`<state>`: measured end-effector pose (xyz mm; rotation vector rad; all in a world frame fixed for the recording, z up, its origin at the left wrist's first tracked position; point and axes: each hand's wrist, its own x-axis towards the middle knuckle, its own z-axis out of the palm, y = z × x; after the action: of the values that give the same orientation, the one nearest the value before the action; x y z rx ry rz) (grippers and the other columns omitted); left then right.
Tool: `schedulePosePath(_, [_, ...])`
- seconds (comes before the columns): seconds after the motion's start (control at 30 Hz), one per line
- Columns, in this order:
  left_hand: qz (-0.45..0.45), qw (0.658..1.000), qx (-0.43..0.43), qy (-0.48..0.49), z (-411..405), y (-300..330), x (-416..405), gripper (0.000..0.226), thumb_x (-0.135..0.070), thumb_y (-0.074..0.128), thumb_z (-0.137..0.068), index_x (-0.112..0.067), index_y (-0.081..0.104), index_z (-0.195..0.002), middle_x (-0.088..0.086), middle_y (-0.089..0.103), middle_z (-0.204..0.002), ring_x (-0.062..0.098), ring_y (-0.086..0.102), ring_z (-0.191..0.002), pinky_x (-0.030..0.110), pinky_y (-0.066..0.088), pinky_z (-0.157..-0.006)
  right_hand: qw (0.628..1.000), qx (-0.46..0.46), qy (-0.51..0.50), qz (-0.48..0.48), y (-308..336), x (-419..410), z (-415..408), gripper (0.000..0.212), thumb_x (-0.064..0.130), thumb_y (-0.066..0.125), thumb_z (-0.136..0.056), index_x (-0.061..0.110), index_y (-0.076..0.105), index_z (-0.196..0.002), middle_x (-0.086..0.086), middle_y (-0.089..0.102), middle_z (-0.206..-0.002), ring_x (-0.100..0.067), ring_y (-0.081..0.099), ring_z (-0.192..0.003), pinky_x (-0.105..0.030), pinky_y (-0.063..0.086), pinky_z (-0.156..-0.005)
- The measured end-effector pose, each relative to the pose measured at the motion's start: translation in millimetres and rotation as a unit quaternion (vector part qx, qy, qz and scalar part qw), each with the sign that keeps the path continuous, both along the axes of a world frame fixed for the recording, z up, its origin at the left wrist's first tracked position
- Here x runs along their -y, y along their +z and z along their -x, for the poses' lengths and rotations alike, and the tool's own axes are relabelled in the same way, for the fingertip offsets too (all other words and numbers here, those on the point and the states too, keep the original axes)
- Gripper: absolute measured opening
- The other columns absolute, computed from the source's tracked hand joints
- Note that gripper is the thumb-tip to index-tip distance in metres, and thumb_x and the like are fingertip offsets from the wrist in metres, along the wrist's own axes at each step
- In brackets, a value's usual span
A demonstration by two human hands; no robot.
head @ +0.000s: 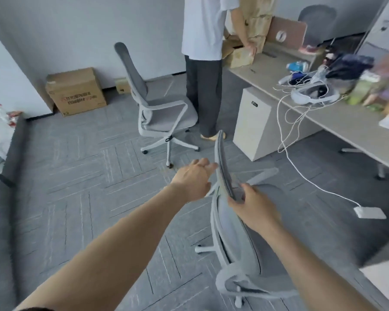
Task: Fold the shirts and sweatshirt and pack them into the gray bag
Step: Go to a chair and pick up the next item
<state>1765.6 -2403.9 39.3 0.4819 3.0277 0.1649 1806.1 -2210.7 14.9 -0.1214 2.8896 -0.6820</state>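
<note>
No shirt, sweatshirt or gray bag shows clearly; a dark blue bundle of cloth (pixel 348 65) lies blurred on the desk at the far right. My left hand (pixel 193 179) reaches forward with straight fingers that touch the left edge of a gray office chair's backrest (pixel 221 162). My right hand (pixel 252 206) grips the same backrest lower down, thumb on its near side. The chair's seat (pixel 240 243) is right below me.
A second gray chair (pixel 157 108) stands ahead on the carpet. A person in a white shirt (pixel 204 63) stands at the long desk (pixel 346 122), which carries a headset, cables and clutter. A white drawer cabinet (pixel 254 122) sits under it. A cardboard box (pixel 76 92) is by the wall.
</note>
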Motion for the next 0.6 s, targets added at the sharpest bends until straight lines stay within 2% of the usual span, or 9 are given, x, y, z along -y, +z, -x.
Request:
schedulePosePath(0.07, [0.012,0.999,0.001,-0.052,22.9,-2.9,-2.0,0.061,-0.027,0.055,-0.091,-0.027,0.028,-0.146,0.002,0.031,-0.147,0.025,0.033,-0.133,0.043,0.039,-0.104,1.000,0.003,-0.016,-0.017,-3.6,5.4,-0.9,0.053,0.059,0.043,-0.089,0.024,0.045,-0.129,0.002,0.060,-0.116,-0.024,0.061,-0.102,-0.037,0.050,-0.082])
schedulePosePath(0.13, [0.042,0.993,-0.001,-0.112,47.2,-5.0,-2.9,0.061,-0.028,0.056,-0.091,-0.027,0.031,-0.146,0.001,0.024,-0.153,0.024,0.024,-0.139,0.041,0.030,-0.110,0.999,-0.004,-0.033,-0.021,-8.7,12.6,2.2,0.049,0.056,0.044,-0.089,0.027,0.046,-0.128,0.003,0.060,-0.111,-0.023,0.060,-0.099,-0.034,0.049,-0.078])
schedulePosePath(0.23, [0.062,0.977,-0.009,-0.205,84.9,-9.6,-0.1,0.056,-0.033,0.057,-0.088,-0.029,0.041,-0.141,-0.004,0.032,-0.150,0.017,0.018,-0.142,0.037,0.018,-0.116,0.998,-0.005,-0.067,-0.016,-14.9,21.1,11.6,0.035,0.052,0.048,-0.087,0.030,0.052,-0.112,0.009,0.057,-0.095,-0.020,0.058,-0.085,-0.031,0.046,-0.070])
schedulePosePath(0.33, [0.095,0.956,-0.012,-0.278,117.1,-12.9,3.7,0.056,-0.048,0.057,-0.086,-0.031,0.045,-0.138,-0.008,0.042,-0.144,0.015,0.019,-0.142,0.037,0.012,-0.118,0.995,0.006,-0.099,0.000,-16.6,27.7,19.0,0.027,0.051,0.051,-0.082,0.031,0.053,-0.100,0.012,0.059,-0.089,-0.016,0.059,-0.080,-0.030,0.048,-0.071])
schedulePosePath(0.47, [0.118,0.931,0.006,-0.346,149.6,-13.1,2.6,0.064,-0.066,0.058,-0.079,-0.030,0.050,-0.131,-0.009,0.048,-0.136,0.015,0.031,-0.136,0.035,0.012,-0.117,0.993,0.032,-0.118,0.002,-10.1,31.4,26.0,0.031,0.054,0.051,-0.079,0.033,0.053,-0.102,0.013,0.060,-0.092,-0.011,0.062,-0.082,-0.030,0.050,-0.074])
schedulePosePath(0.53, [0.118,0.915,-0.012,-0.387,163.4,-15.5,0.1,0.065,-0.075,0.056,-0.073,-0.030,0.057,-0.120,-0.012,0.055,-0.121,0.014,0.042,-0.123,0.032,0.021,-0.113,0.991,0.035,-0.129,0.008,-6.6,33.4,24.7,0.032,0.053,0.051,-0.079,0.034,0.055,-0.104,0.013,0.061,-0.094,-0.009,0.061,-0.082,-0.030,0.050,-0.075])
schedulePosePath(0.6, [0.104,0.901,-0.027,-0.420,176.6,-20.4,-2.2,0.066,-0.080,0.055,-0.068,-0.029,0.061,-0.108,-0.015,0.057,-0.106,0.011,0.046,-0.107,0.030,0.033,-0.103,0.988,0.034,-0.150,0.008,-4.3,35.7,22.6,0.032,0.051,0.051,-0.079,0.034,0.057,-0.105,0.012,0.062,-0.094,-0.009,0.060,-0.082,-0.029,0.051,-0.076])
